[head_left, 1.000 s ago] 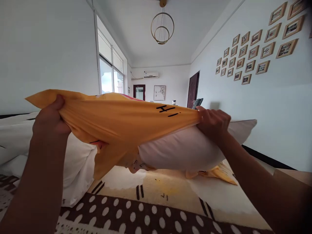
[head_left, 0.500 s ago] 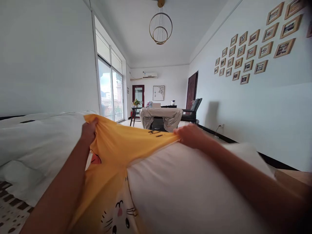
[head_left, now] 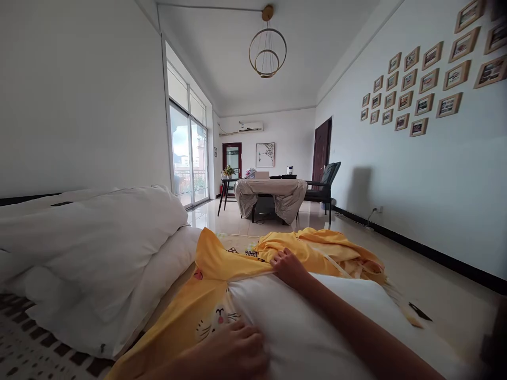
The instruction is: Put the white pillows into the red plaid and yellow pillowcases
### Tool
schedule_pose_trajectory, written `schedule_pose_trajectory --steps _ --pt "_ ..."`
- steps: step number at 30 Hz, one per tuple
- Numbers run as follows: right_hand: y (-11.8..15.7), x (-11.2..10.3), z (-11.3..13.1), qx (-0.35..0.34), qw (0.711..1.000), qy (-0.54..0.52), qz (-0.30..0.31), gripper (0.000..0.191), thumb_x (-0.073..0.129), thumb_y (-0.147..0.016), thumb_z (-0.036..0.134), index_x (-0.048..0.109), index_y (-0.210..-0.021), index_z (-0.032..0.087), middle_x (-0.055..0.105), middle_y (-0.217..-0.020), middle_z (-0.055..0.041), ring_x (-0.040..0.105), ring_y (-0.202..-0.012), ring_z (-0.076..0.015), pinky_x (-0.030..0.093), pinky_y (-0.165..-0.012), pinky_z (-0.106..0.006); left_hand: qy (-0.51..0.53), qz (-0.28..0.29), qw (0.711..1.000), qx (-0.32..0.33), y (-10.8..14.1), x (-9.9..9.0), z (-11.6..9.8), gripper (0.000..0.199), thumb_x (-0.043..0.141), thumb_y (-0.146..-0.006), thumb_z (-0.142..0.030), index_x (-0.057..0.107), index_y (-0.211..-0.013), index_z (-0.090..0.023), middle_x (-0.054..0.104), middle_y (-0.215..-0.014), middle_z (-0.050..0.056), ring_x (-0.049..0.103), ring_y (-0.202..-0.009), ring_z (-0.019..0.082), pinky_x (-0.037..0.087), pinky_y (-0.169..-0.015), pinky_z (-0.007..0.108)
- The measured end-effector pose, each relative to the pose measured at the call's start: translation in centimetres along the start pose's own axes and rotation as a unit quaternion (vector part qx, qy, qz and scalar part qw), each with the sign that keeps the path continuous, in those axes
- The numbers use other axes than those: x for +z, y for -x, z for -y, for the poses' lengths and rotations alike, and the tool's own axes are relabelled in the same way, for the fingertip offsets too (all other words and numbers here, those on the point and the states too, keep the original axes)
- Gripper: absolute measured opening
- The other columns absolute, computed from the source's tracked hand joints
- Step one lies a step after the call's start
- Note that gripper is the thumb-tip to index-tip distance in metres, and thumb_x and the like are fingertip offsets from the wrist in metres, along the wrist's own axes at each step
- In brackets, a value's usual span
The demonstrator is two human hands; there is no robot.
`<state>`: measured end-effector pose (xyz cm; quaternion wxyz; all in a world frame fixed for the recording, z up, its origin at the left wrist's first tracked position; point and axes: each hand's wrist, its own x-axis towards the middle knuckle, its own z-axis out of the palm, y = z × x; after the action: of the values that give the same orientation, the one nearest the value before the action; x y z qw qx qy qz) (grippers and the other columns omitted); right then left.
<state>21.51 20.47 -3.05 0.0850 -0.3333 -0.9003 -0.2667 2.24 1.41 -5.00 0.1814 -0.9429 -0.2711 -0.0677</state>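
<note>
A yellow pillowcase [head_left: 170, 322] with a printed cat face lies partly around a white pillow [head_left: 317, 327]. My right hand [head_left: 288, 266] grips the pillowcase's edge at the far side of the pillow, fingers closed. Nearer to me, my left hand [head_left: 235, 348] rests with bent fingers over the cat face and the near edge of the pillowcase, beside the white pillow; it is slightly blurred, and whether it grips cloth does not show. The pillowcase's far left corner stands up in a point.
White pillows [head_left: 106, 253] are piled at the left. Crumpled yellow cloth [head_left: 328, 248] lies beyond my right hand. Farther off are a covered table [head_left: 273, 186], a black chair [head_left: 327, 184] and a plant [head_left: 228, 171].
My left hand has let go of the pillowcase's far left corner and come back towards me. My right hand is lower, still on the edge. The pillowcase has sunk, uncovering yellow cloth behind.
</note>
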Motion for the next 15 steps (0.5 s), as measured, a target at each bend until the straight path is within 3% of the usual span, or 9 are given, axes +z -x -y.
schedule_pose_trajectory --steps 4,9,12,15 --pt "2.0 -0.4 0.8 -0.034 0.999 -0.033 -0.016 0.028 0.041 -0.091 0.009 0.068 -0.086 0.013 0.069 -0.089 -0.0126 0.059 -0.088 -0.0231 0.036 -0.085 -0.038 0.001 -0.012 1.0 0.005 -1.0 2.0 0.6 0.018 0.058 -0.09 -0.039 0.056 -0.095 -0.022 0.061 -0.097 -0.001 0.056 -0.085 0.014 0.037 -0.081 0.028" --pt "2.4 -1.0 2.2 -0.044 0.995 -0.094 -0.013 0.023 0.043 -0.088 0.008 0.065 -0.086 0.015 0.067 -0.089 -0.0082 0.058 -0.086 -0.0184 0.035 -0.083 -0.034 -0.057 -0.019 0.997 0.043 -0.8 4.5 0.5 0.031 0.062 -0.089 -0.031 0.049 -0.064 -0.018 0.058 -0.077 -0.001 0.051 -0.071 0.015 0.033 -0.063 0.03" --pt "1.8 -0.9 2.8 -0.034 0.991 -0.129 -0.006 0.022 0.044 -0.085 0.007 0.064 -0.084 0.016 0.067 -0.088 -0.0067 0.058 -0.086 -0.0181 0.035 -0.077 -0.031 -0.049 0.027 0.997 0.055 -0.8 6.1 -0.7 0.033 0.069 -0.083 -0.033 0.05 -0.061 -0.017 0.057 -0.065 -0.002 0.05 -0.063 0.012 0.033 -0.056 0.027" --pt "1.1 -0.4 3.2 -0.014 0.988 -0.156 0.008 0.02 0.046 -0.081 0.007 0.063 -0.082 0.016 0.067 -0.086 -0.0069 0.059 -0.085 -0.0185 0.034 -0.071 -0.03 0.009 0.072 0.997 0.041 -2.2 5.8 -1.8 0.024 0.065 -0.086 -0.035 0.054 -0.073 -0.019 0.059 -0.062 -0.005 0.048 -0.052 0.011 0.029 -0.048 0.028"
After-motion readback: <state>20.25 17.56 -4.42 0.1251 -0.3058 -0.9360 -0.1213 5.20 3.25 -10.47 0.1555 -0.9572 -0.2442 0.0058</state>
